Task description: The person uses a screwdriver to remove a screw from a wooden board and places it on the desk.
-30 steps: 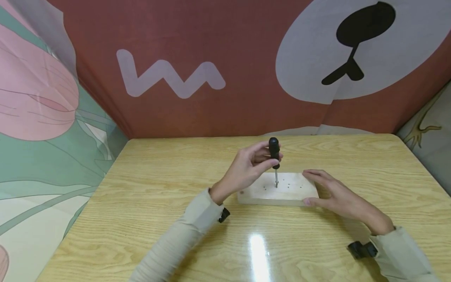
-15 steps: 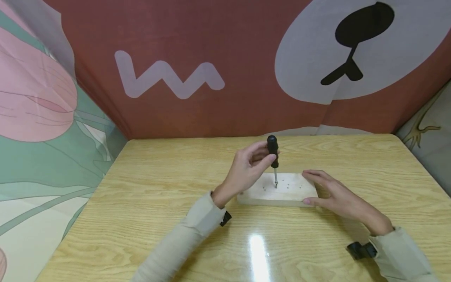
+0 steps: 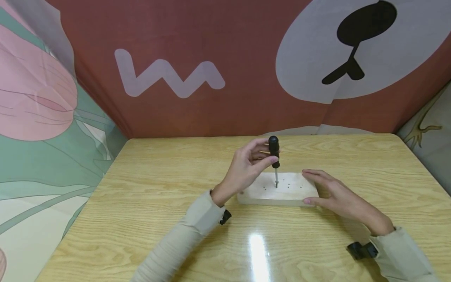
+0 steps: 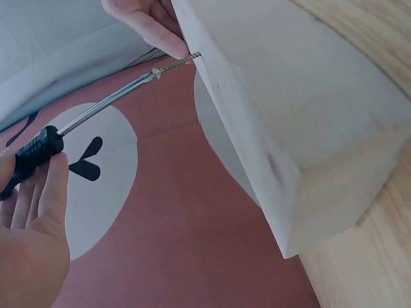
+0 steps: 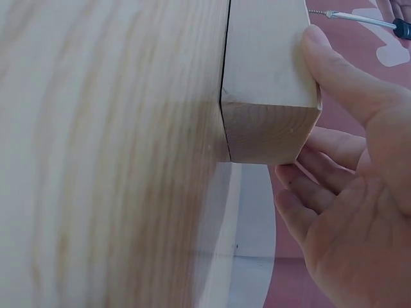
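My left hand [image 3: 243,166] holds a black-handled screwdriver [image 3: 274,150] nearly upright over a pale wooden block [image 3: 255,194], thumb and fingers about the handle. In the left wrist view, the screwdriver's metal shaft [image 4: 106,104] meets the head of a screw [image 4: 176,63], whose threaded tip enters the block's face. Most of the screw's thread shows outside the wood. Several small holes dot the block's top. At the block's right end, my right hand [image 3: 334,194] grips it between thumb and fingers; the right wrist view shows the thumb [image 5: 340,70] along one edge and fingers on the far side.
The block lies on a wood-grain table [image 3: 158,172] against a red printed cloth backdrop [image 3: 211,113]. Black wrist cameras sit below the left sleeve [image 3: 201,215] and beside the right sleeve [image 3: 401,250]. Light reflects off the tabletop in front of the block.
My left thumb and fingers have shifted slightly on the screwdriver's handle, which has wobbled a little. The screw, block and right hand look unmoved.
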`<state>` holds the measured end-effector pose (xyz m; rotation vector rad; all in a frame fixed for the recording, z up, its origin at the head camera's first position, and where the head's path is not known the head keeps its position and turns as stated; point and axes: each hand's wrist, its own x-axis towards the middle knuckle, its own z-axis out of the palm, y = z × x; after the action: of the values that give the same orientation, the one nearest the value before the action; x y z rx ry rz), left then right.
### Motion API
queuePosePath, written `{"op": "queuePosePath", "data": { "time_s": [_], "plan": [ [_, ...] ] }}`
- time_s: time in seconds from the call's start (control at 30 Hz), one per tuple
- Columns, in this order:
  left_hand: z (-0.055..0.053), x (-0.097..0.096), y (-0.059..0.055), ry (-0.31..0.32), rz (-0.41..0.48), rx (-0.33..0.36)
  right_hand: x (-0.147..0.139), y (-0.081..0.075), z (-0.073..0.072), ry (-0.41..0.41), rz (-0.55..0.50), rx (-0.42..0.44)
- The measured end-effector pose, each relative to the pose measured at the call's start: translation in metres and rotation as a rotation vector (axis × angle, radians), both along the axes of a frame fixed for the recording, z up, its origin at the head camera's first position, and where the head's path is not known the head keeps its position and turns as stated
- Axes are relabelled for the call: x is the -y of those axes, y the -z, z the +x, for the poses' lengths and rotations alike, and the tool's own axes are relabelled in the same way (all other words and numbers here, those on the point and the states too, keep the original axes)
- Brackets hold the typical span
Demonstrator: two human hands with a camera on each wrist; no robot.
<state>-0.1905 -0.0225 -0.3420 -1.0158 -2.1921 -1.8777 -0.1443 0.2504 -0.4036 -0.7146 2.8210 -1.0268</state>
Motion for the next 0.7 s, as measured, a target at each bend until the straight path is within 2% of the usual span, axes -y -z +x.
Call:
{"op": "queuePosePath", "data": {
  "time_s": [0.1, 0.2, 0.43, 0.5, 0.57, 0.7],
  "plan": [
    [0.0, 0.0008, 0.0011, -0.023, 0.011, 0.001, -0.0002, 0.0002, -0.0006, -0.001, -0.016, 0.018],
    [-0.0001, 0.001, 0.002, -0.014, 0.02, -0.007, -0.0007, 0.0012, -0.0014, -0.003, -0.017, 0.025],
    [-0.0009, 0.0003, 0.0016, 0.118, 0.038, -0.01, 0.0003, 0.0008, -0.0006, 0.004, -0.012, 0.027],
    [-0.0008, 0.0005, 0.0007, 0.137, 0.032, 0.003, 0.001, 0.0006, -0.0003, 0.013, -0.004, 0.023],
    [-0.0006, 0.0009, 0.0, 0.123, 0.015, 0.006, 0.0008, 0.0006, -0.0003, 0.009, -0.008, 0.023],
    [0.0001, 0.0019, -0.0003, 0.038, -0.014, 0.014, -0.0004, 0.0005, -0.0008, -0.004, -0.026, 0.033]
  ]
}}
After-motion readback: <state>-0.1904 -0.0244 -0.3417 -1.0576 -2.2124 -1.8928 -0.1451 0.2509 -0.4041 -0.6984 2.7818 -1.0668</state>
